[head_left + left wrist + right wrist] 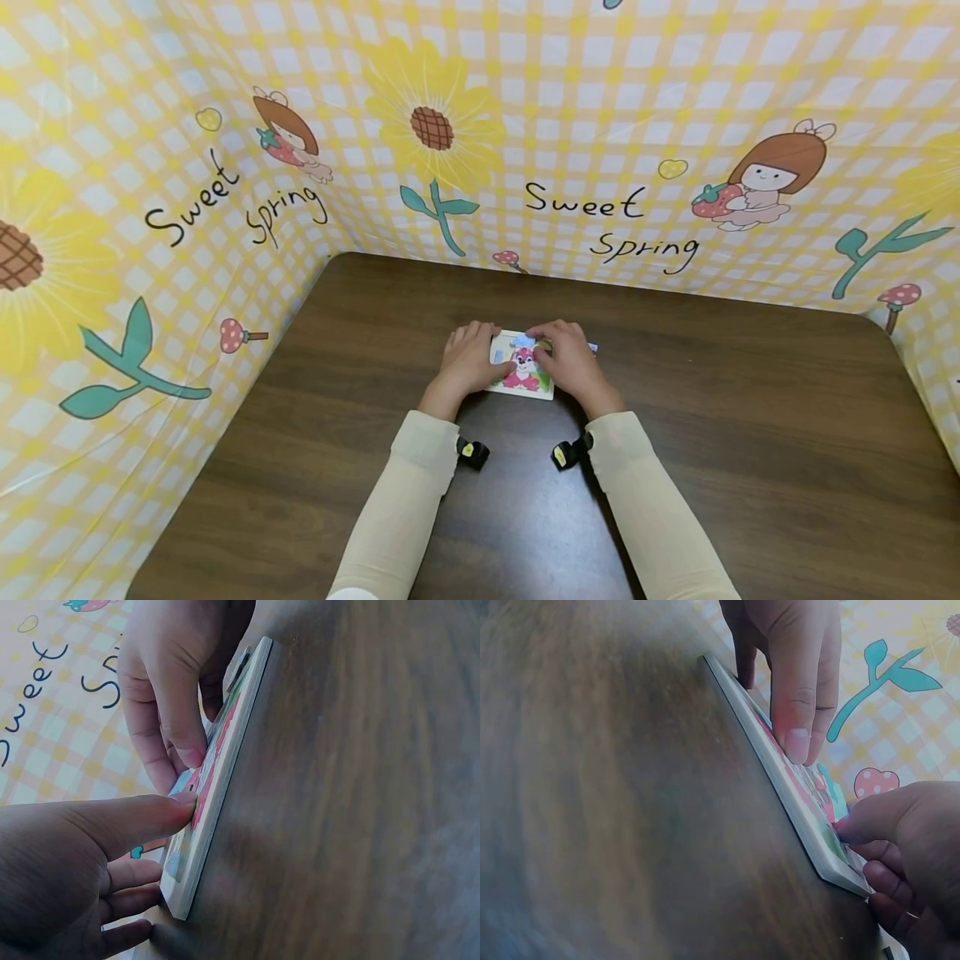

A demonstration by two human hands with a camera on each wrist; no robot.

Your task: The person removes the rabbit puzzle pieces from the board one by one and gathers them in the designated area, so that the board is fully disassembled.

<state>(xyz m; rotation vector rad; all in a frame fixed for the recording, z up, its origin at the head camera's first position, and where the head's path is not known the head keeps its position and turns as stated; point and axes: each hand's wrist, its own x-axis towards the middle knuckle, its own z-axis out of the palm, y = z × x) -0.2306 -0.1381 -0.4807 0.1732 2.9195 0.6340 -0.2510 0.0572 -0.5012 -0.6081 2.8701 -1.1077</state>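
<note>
A small jigsaw puzzle board (525, 382) with a pale frame and a pink cartoon animal lies flat on the table. My left hand (469, 358) holds its left side, thumb on the picture and the other fingers along the edge. From the upper right, my right hand (572, 363) reaches over the board. Its thumb and forefinger are at a light blue puzzle piece (522, 340) near the top edge and appear to pinch it. The left wrist view shows both thumbs close together on the picture; the right fingertips are partly hidden there.
A blue-edged flat item (593, 347), perhaps another puzzle piece, shows beside the right hand, mostly hidden. The dark wooden table (750, 450) extends around the board. A yellow checked cloth (600, 108) stands along its back and sides.
</note>
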